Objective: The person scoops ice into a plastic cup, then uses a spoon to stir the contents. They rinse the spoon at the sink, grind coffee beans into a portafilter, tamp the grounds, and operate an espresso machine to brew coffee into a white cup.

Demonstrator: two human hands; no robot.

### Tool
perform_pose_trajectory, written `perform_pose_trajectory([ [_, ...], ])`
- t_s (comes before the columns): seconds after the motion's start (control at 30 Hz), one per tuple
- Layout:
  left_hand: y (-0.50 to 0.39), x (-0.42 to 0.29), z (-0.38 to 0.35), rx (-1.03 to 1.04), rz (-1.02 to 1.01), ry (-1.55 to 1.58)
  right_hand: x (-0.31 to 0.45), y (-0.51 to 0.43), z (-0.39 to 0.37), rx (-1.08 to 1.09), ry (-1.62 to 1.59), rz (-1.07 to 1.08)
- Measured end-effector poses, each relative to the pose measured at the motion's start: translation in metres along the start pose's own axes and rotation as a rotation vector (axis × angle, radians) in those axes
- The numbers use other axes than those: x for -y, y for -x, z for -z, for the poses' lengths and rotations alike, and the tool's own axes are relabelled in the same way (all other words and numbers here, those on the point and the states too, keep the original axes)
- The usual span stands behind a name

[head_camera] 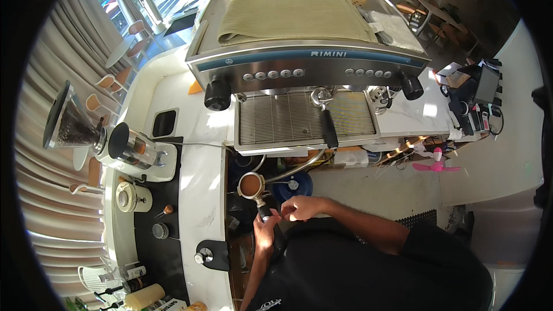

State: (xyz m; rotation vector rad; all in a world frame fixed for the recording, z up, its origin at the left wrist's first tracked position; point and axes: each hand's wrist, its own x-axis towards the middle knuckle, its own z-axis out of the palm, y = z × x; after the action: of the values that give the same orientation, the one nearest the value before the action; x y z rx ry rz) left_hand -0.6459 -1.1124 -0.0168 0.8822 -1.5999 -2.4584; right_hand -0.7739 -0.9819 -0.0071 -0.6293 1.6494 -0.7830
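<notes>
My left hand (265, 232) grips the black handle of a portafilter (261, 202), held out in front of my body beyond the counter's edge. Its metal basket faces up, filled with brown ground coffee (250, 185) that looks level. Close beside the handle is my right hand (300, 208), its fingers curled inward near my left thumb; whether it holds anything is hidden. A second portafilter (329, 125) is fixed in the espresso machine (309, 65), its black handle pointing toward me over the drip tray (276, 121).
To the left, a coffee grinder (142, 155) with a bean hopper stands on the counter (201, 207). A lidded canister (134, 197) and a tamper (203, 256) on a black mat are nearer. Bottles (144, 297) crowd the lower left. A blue round container (298, 186) sits below.
</notes>
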Motion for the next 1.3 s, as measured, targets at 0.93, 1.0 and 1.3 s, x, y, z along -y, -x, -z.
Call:
perform_pose_trajectory([
  [0.93,-0.037,-0.191,-0.091,-0.248,-1.34,-1.11,0.062,-0.088,0.024,-0.097,-1.095,0.721],
  [1.0,-0.079,-0.234,-0.137,-0.258,-1.573,-1.33,0.05,-0.086,-0.003,-0.045,-1.083,0.644],
  [1.3,-0.111,-0.265,-0.174,-0.17,-1.42,-1.389,0.014,-0.061,-0.041,0.042,-0.955,0.538],
])
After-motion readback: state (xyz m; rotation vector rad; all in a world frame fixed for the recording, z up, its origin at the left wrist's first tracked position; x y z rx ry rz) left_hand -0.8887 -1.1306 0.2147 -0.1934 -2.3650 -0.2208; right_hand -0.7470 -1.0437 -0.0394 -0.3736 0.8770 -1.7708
